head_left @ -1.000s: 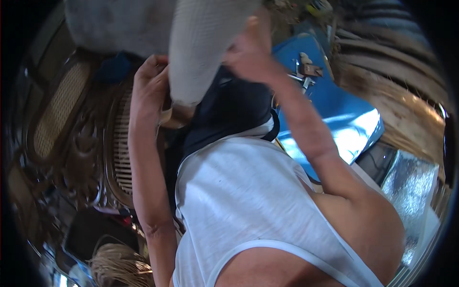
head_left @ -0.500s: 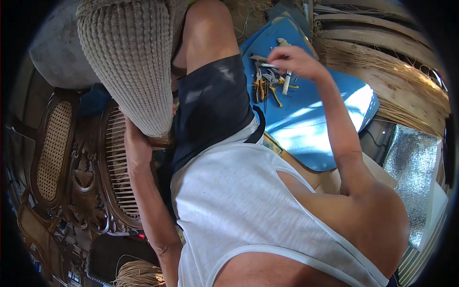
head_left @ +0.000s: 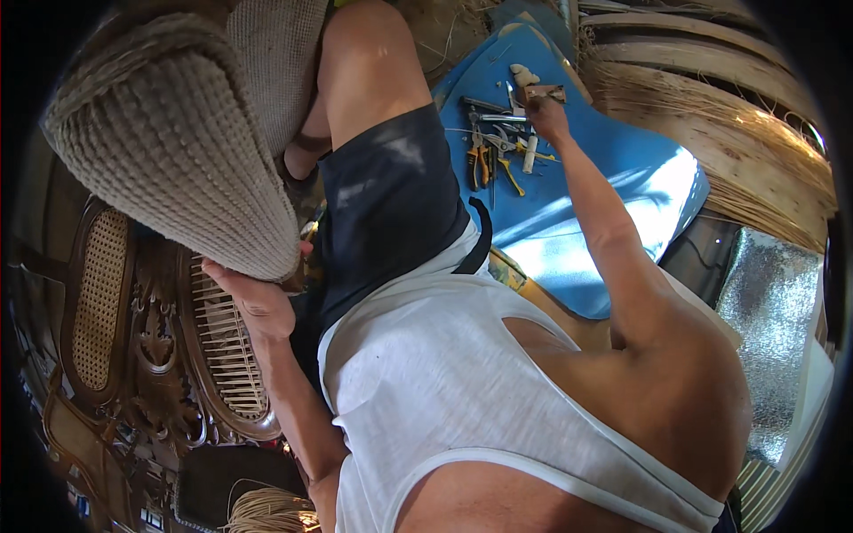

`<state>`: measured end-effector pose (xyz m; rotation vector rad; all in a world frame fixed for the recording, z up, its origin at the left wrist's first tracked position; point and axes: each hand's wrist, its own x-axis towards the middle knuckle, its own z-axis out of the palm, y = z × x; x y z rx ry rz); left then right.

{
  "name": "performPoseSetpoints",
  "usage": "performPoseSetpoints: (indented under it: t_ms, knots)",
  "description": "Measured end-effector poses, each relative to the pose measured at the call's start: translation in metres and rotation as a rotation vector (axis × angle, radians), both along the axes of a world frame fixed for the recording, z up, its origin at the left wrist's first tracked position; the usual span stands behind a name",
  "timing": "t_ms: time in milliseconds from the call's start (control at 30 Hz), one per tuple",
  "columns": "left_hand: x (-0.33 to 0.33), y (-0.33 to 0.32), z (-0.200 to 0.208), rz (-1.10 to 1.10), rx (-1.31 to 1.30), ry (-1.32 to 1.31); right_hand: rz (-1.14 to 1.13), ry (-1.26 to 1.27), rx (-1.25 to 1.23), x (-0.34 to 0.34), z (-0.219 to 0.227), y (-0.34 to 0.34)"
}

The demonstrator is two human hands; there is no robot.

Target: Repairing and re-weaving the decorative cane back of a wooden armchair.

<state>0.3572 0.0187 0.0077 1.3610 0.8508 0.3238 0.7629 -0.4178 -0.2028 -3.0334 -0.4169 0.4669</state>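
A large beige piece with a ribbed, woven surface [head_left: 173, 147] slants across the upper left, its narrow end toward my body. My left hand [head_left: 259, 300] cups that end from beneath; some of its fingers are hidden behind the weave. Over a blue sheet, my right hand [head_left: 547, 117] has its fingers curled at a small brown block-like thing [head_left: 544, 91]. Close beside that hand lie a shiny metal rod-like tool [head_left: 503, 117], a white tube [head_left: 530, 155], pliers with orange-and-black handles [head_left: 478, 164] and pliers with yellow handles [head_left: 511, 178].
The tools rest on the blue sheet [head_left: 591, 191]. Carved dark wooden chair frames, one with a cane panel [head_left: 99, 298], stand at left. Bundles of cane strands [head_left: 267, 511] lie at bottom left. Curved wooden boards [head_left: 702, 71] and silvery foil sheeting [head_left: 766, 338] are on the right.
The woven piece has swung left and tilted, with my left hand still at its lower end. My right hand has moved slightly and closed at the brown block.
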Motion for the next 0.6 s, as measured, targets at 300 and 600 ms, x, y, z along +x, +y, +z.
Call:
performPoseSetpoints:
  t_ms: [300,600]
  knots:
    - [-0.007,0.010,-0.011,0.097,0.225,-0.047,0.120,0.033,-0.272,-0.007,-0.017,0.021]
    - [-0.011,-0.004,-0.005,0.003,0.064,-0.020,0.170,0.065,-0.465,-0.010,-0.023,0.043]
